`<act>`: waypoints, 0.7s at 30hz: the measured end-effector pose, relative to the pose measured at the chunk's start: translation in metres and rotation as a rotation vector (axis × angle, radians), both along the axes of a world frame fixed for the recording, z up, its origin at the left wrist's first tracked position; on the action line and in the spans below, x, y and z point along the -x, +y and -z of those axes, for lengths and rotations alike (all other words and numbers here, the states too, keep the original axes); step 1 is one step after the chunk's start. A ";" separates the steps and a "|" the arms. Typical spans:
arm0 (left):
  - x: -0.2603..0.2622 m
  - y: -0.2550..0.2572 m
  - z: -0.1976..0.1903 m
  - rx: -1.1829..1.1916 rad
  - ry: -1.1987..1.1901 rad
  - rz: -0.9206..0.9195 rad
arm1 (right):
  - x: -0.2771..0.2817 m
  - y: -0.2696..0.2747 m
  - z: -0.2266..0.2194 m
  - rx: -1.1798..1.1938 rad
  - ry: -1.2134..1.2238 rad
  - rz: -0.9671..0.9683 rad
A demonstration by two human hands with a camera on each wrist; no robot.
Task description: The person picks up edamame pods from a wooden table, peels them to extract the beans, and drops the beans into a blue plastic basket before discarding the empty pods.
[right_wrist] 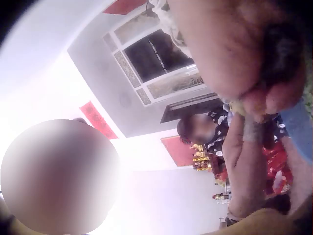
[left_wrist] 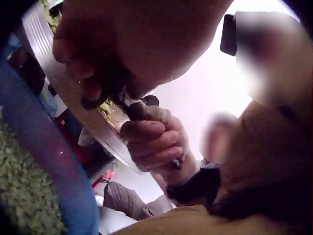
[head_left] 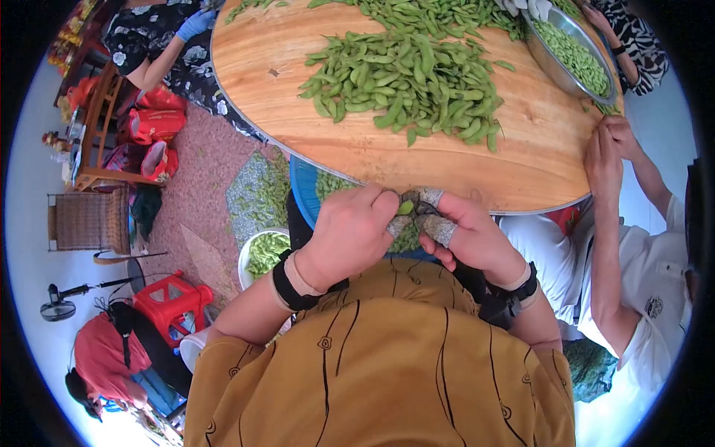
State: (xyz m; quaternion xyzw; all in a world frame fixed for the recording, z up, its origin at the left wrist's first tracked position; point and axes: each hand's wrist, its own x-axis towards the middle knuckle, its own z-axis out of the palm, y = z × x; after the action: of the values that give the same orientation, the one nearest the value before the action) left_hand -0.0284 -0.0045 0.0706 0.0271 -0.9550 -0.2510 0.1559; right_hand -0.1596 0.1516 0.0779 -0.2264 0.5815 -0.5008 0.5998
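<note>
Two hands meet over a blue tub [head_left: 303,195], the left [head_left: 351,232] and the right [head_left: 482,235] together at the fingertips, both pinching one green pod [head_left: 404,208] between them; held from two sides, it probably cannot slip or twist away. Grey wraps [head_left: 438,232] cover the right thumb and other working fingertips, likely sparing the skin from rubbing. The tub, its rim showing at 10 o'clock from the hands, sits directly below, presumably so that its small green beans [left_wrist: 29,188] gather where they drop. At 8 to 9 o'clock, a white bucket [head_left: 243,262] stands on the floor within easy reach; whether its green contents are whole pods or husks is too small to tell. At 12 o'clock, a heap of pods [head_left: 406,86] lies on a wooden table [head_left: 547,145], close to its edge, seemingly for quick picking. Farther off, a steel bowl [head_left: 553,76] of beans tilts at 1 o'clock, near a neighbour's gloved hand [head_left: 538,9], while a blue glove [head_left: 195,25] shows at 10 to 11 o'clock.
</note>
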 end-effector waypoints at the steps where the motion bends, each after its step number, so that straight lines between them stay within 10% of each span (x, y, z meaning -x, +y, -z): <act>1: -0.001 0.001 0.001 -0.061 -0.016 0.003 | 0.000 0.002 0.003 -0.008 0.014 -0.013; 7: -0.008 0.000 0.005 -0.895 -0.316 0.048 | -0.004 0.010 0.009 0.011 0.069 0.046; 21: -0.015 0.004 0.030 -0.396 -0.063 0.000 | -0.024 -0.002 -0.002 0.228 0.190 0.148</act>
State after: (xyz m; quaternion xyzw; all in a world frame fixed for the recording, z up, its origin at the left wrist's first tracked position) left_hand -0.0131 -0.0002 0.0408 0.0649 -0.8914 -0.4328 0.1174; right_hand -0.1360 0.1498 0.0799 -0.2959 0.5903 -0.5827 0.4737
